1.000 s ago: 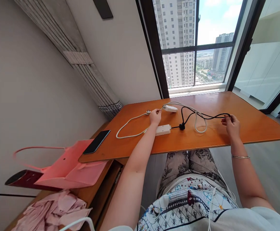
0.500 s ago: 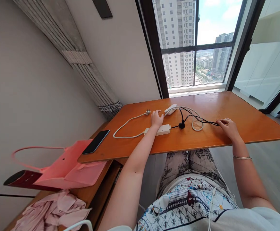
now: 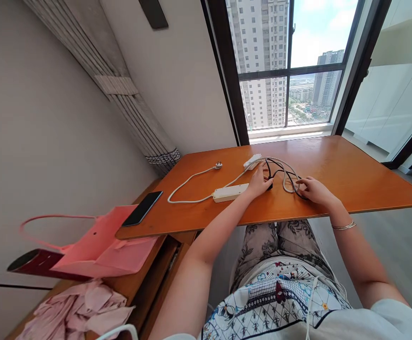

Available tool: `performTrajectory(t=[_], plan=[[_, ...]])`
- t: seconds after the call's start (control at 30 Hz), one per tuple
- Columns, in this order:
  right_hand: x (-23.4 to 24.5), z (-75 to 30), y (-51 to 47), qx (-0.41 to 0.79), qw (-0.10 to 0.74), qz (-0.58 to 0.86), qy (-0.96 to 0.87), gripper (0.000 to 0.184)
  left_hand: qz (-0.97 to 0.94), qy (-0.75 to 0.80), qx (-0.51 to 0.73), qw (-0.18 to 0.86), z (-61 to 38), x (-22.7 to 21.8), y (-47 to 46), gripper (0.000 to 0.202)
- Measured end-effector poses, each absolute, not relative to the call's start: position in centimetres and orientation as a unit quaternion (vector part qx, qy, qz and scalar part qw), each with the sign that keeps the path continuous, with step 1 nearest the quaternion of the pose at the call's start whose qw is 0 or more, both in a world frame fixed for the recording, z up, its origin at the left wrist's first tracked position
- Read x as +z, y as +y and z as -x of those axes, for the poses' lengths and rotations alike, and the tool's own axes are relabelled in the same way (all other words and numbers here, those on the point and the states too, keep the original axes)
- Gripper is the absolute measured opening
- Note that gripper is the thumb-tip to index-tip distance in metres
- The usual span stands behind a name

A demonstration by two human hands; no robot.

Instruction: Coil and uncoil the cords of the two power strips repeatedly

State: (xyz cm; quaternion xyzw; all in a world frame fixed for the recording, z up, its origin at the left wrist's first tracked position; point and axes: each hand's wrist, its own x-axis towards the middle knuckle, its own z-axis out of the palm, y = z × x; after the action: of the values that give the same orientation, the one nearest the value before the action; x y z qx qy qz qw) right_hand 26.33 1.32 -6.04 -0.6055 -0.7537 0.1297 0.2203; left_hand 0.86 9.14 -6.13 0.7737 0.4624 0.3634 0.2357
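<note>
On the orange wooden table (image 3: 350,174) lies a white power strip (image 3: 230,192) with its white cord (image 3: 188,182) looping left to a plug (image 3: 218,165). A second white strip (image 3: 252,162) lies further back. My left hand (image 3: 260,182) rests at the right end of the near strip, fingers closed on the black plug (image 3: 270,183) there. My right hand (image 3: 314,189) lies just right of it, fingers curled over the bunched black cable (image 3: 292,179), which tangles with a white cable loop (image 3: 286,172).
A dark phone (image 3: 142,208) lies on the table's near left corner. A pink paper bag (image 3: 99,245) and crumpled pink cloth (image 3: 81,309) sit on a lower wooden surface at left. A large window and folded curtain stand behind the table.
My left hand left the white cord near the plug and moved right to the black plug. My right hand slid left, gathering the black cable toward the strip.
</note>
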Motion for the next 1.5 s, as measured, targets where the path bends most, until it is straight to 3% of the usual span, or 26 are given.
performTrajectory(t=[0.2, 0.3, 0.47, 0.63, 0.73, 0.87, 1.0, 1.13, 1.27, 1.37, 1.5], plan=[[-6.1, -25.2, 2.3, 0.038, 0.110, 0.633, -0.765, 0.032, -0.781, 0.452, 0.359, 0.239, -1.0, -7.1, 9.4, 0.078], [-6.1, -25.2, 2.3, 0.023, 0.108, 0.636, -0.763, 0.028, -0.783, 0.455, 0.358, 0.227, -1.1, -7.2, 9.3, 0.078], [-6.8, -26.7, 2.4, 0.004, 0.227, 0.653, -0.722, 0.034, -0.781, 0.462, 0.357, 0.219, -0.9, -6.9, 8.7, 0.073], [-7.3, -29.0, 3.3, 0.055, 0.418, 0.632, -0.651, 0.042, -0.793, 0.464, 0.343, 0.195, -0.5, -6.2, 8.0, 0.063], [-7.4, -30.2, 3.8, 0.096, 0.483, 0.611, -0.620, 0.044, -0.788, 0.463, 0.359, 0.188, -0.1, -6.0, 7.9, 0.058], [-7.6, -31.1, 3.9, 0.146, 0.512, 0.593, -0.604, 0.055, -0.751, 0.469, 0.377, 0.271, 0.8, -6.1, 8.6, 0.037], [-7.8, -31.1, 3.3, 0.195, 0.522, 0.558, -0.614, 0.066, -0.692, 0.470, 0.430, 0.340, 1.6, -5.5, 9.4, 0.033], [-7.9, -30.5, 2.8, 0.214, 0.526, 0.539, -0.622, 0.063, -0.668, 0.411, 0.501, 0.365, 1.5, -3.4, 9.0, 0.033], [-7.8, -30.3, 2.7, 0.238, 0.521, 0.520, -0.634, 0.057, -0.693, 0.353, 0.543, 0.318, 0.7, -0.7, 7.4, 0.030], [-7.7, -30.4, 2.8, 0.236, 0.523, 0.511, -0.640, 0.057, -0.714, 0.333, 0.537, 0.301, 0.3, 0.4, 5.9, 0.029], [-7.8, -30.3, 2.9, 0.236, 0.551, 0.504, -0.621, 0.055, -0.725, 0.310, 0.491, 0.372, -0.1, 0.5, 3.8, 0.035]])
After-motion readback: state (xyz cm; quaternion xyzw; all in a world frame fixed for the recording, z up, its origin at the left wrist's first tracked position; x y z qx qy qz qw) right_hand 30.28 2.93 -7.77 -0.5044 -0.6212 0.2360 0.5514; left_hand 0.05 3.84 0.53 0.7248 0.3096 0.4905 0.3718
